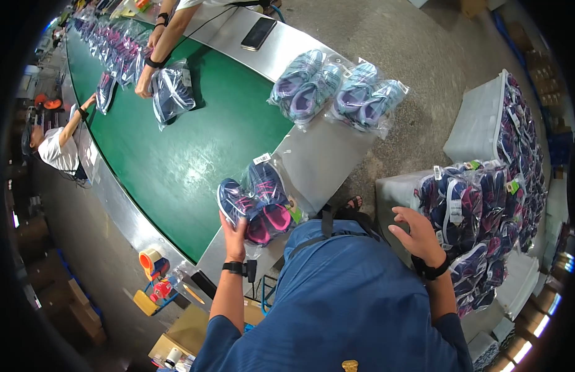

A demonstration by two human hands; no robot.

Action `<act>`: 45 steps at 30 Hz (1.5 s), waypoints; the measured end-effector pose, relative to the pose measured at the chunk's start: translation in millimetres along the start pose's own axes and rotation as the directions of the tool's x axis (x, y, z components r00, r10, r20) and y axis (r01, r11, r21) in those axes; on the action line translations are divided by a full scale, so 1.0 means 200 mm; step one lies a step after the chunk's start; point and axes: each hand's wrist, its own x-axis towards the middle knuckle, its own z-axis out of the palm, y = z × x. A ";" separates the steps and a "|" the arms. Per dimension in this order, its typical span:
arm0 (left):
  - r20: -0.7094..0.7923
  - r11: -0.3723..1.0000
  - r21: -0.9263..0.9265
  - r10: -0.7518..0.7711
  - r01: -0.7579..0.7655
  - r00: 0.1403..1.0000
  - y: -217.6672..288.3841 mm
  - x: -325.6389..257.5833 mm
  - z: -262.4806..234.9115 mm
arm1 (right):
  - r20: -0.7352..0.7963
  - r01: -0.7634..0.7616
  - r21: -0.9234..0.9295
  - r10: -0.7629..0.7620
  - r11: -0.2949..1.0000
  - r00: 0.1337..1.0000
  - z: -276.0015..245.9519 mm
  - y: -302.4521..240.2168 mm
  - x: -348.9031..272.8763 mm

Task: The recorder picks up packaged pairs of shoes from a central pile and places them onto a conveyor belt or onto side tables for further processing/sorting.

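Observation:
A pair of navy sneakers with pink linings and laces, in a clear plastic bag (262,196), lies at the near end of the green conveyor belt (194,167). My left hand (234,239) grips the near left side of this pair, its fingers partly hidden by the shoe. Off to the right, my right hand (419,237) is in the air with fingers apart, holding nothing. It is nearest to a grey bin (399,193) piled with similar bagged navy shoes (461,198).
Two bagged pairs of light-blue sneakers (307,87) (367,98) rest at the belt's right edge. A phone (259,33) lies on the metal rim. Co-workers' hands (145,84) (91,100) handle bagged shoes farther up. A tape dispenser (151,261) and bottle (162,290) stand lower left.

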 end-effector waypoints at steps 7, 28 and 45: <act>0.162 0.923 0.356 0.096 -0.148 0.982 -0.03 0.06 0.20 | -0.051 0.029 -0.026 -0.031 0.999 0.998 0.02 0.09 -0.14; 0.951 0.757 0.275 -0.125 -0.593 0.282 0.54 -0.73 1.83 | -0.702 0.118 0.246 0.093 0.962 0.706 -0.43 0.37 -1.14; 0.843 0.854 0.114 -0.354 -0.509 -0.406 -0.13 -1.96 2.77 | -0.758 -0.066 0.627 0.627 0.777 0.179 -0.30 0.75 -2.79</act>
